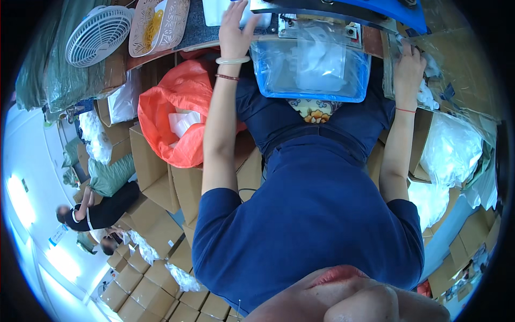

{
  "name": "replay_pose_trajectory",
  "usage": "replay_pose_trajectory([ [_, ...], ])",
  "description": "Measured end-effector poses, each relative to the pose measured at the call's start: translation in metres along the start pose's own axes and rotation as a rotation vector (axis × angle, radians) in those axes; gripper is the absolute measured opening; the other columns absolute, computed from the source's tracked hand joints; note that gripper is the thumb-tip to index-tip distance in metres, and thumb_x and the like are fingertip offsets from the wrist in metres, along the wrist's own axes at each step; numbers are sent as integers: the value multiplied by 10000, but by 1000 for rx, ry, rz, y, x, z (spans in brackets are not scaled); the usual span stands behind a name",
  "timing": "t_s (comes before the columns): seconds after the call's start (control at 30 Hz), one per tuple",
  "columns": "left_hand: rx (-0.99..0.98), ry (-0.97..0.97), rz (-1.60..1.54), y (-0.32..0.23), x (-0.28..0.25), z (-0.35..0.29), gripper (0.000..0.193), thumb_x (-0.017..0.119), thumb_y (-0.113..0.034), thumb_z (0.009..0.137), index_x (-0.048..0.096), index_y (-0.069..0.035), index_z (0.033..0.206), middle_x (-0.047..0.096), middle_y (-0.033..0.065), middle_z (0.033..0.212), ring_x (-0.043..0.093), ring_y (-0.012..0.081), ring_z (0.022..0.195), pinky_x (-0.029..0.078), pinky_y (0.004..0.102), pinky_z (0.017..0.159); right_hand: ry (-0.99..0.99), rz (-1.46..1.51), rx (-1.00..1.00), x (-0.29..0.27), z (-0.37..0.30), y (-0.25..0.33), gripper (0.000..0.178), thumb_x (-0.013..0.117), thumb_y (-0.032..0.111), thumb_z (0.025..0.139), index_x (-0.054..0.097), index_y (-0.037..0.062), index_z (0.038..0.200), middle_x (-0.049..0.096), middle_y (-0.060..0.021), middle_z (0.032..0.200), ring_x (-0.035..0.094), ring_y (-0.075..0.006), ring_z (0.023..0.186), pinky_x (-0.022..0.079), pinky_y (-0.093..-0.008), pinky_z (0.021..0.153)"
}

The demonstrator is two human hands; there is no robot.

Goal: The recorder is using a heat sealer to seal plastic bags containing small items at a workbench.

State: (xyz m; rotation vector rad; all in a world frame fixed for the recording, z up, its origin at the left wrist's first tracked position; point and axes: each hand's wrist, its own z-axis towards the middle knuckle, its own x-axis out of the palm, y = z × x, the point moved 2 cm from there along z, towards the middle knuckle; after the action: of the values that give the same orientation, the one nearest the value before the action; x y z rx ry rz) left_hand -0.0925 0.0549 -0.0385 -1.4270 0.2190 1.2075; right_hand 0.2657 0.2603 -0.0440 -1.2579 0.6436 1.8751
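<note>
"Reaching where, the left hand (235, 33)?"

"Toward twelve o'clock, fingers parted, on or just over a white sheet (213, 15); I can't tell whether it touches."

"And the right hand (409, 67)?"

"At two o'clock, fingers bent beside a cardboard edge (388, 72); whether they pinch anything, I can't tell."

"What lies between them?"

"A blue bin (311, 98) at one o'clock, clear plastic (322, 59) inside. An orange sack (177, 80) sits at ten, a basket (174, 24) of yellow bands (153, 29) at eleven."

navy short-sleeved shirt (316, 214), pale bangle (232, 61), red cord (405, 110)
</note>
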Motion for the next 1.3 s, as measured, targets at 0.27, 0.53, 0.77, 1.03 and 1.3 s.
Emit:
replay_pose_trajectory([
  [0.27,373,-248,214,33,2,-37,198,694,-33,807,725,-45,1002,723,109,1003,667,283,950,530,344,811,-107,339,174,-48,-6,16,296,648,192,931,636,74,1202,659,-137,1135,638,-314,982,497,-400,869],
  [0.53,-242,27,-558,-40,-20,-63,204,747,-81,866,731,44,1026,709,6,913,609,45,827,483,178,732,285,1081,39,-76,-43,118,256,738,136,868,689,47,1103,673,-46,1013,599,-120,819,489,-253,750],
  [0.77,177,-323,-215,-41,-26,-56,244,687,42,817,728,-25,1048,740,116,956,703,147,835,547,263,754,149,1209,-94,-102,-13,129,267,760,105,828,710,54,1085,689,-53,1037,567,-125,774,478,-244,732],
  [1.03,-238,66,-761,-76,-12,-69,194,741,-70,865,732,23,1036,724,40,907,635,57,824,511,194,747,65,1178,-108,-107,-3,132,263,771,149,822,722,60,1065,702,-28,1027,560,-116,791,469,-235,725],
  [1.3,-232,426,-880,-95,-7,-68,235,732,-90,875,713,38,1071,733,69,923,665,89,849,537,221,774,253,911,-516,-120,25,123,239,696,197,878,683,15,1034,687,-101,987,636,-229,906,500,-342,769],
])
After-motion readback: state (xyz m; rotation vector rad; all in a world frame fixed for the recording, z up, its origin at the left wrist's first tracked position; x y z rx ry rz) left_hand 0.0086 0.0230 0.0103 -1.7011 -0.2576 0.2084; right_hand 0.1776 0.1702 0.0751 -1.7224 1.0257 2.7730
